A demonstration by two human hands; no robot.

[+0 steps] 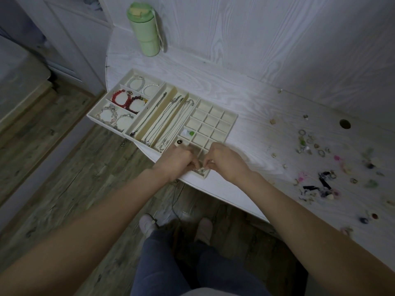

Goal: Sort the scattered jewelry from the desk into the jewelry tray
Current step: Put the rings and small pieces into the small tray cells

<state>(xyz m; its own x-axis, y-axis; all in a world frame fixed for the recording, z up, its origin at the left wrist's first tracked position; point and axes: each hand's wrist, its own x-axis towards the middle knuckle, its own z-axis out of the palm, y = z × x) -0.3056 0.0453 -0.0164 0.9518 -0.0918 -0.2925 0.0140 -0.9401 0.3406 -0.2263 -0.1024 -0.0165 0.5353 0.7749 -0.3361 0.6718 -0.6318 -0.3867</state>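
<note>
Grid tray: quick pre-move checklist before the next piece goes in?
1. Both hands free for the next pick: not ok. Left hand and right hand both pinch a small piece over the grid tray near corner.
2. Piece seated in a cell: cannot tell, fingers hide it.
3. Empty cells available: ok, most cells bare.
4. More to sort: ok, scattered jewelry lies on the desk to the right.
5. Tray sitting on desk: ok, though its near corner reaches the desk edge.

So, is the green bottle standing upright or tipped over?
Upright: the green bottle stands on its base on the desk, cap on top.
</note>
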